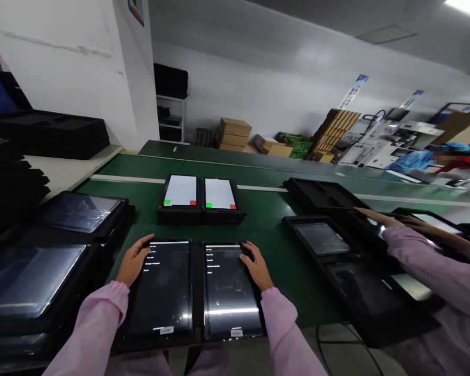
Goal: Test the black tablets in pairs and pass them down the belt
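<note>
Two tablets lie side by side in a black foam tray before me, their dark screens lit with a short white text menu. My left hand (134,259) is closed around the upper left edge of the left tablet (166,295), the thumb over its screen. In the same way my right hand (257,265) grips the upper right edge of the right tablet (231,292), thumb on the glass. Just beyond, two more tablets, a left one (181,189) and a right one (218,192), show white screens with green and red squares.
Trays with film-covered tablets (35,279) are stacked at my left on the green bench (274,282). At right, a co-worker's hands (382,216) reach over black trays (321,194) holding tablets. Cartons (235,133) stand by the far wall.
</note>
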`<state>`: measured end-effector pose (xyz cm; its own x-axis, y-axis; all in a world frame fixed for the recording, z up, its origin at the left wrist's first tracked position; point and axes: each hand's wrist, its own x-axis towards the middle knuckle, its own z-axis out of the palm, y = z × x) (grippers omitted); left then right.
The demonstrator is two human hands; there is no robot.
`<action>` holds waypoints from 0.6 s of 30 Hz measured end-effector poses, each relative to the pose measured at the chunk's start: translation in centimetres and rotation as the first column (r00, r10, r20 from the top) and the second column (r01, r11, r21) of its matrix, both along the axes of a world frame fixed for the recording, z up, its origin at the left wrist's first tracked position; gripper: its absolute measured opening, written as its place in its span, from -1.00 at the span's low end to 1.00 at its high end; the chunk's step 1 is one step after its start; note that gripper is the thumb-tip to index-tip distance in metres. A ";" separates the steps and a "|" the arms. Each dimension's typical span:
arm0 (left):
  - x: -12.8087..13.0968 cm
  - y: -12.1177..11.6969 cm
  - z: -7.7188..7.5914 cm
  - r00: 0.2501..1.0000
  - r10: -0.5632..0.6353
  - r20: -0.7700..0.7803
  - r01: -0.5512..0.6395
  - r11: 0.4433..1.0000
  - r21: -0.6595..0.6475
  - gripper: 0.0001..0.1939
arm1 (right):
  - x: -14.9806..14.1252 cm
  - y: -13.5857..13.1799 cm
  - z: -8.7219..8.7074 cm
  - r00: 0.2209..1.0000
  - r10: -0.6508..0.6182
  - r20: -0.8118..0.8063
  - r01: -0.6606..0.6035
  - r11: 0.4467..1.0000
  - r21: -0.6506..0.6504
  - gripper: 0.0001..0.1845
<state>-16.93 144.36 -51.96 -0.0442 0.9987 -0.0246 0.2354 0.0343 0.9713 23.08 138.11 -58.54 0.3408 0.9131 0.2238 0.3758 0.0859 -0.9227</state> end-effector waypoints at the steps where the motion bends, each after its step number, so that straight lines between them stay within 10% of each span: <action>1: -0.1 0.1 -0.1 1.000 -0.009 0.004 0.009 1.000 -0.002 -0.37 | 0.0 0.0 0.1 1.000 0.004 -0.001 -0.004 1.000 -0.003 -0.52; 18: -0.7 -0.8 -2.3 0.999 -0.052 -0.003 0.052 0.989 0.138 -0.38 | 0.4 -1.2 -0.1 0.999 0.026 -0.047 -0.029 0.996 -0.084 -0.48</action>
<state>-17.67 143.52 -54.31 0.0081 0.9934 0.1140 0.2326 -0.1127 0.9660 23.50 136.93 -58.62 0.3234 0.9373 0.1295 0.3313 0.0160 -0.9434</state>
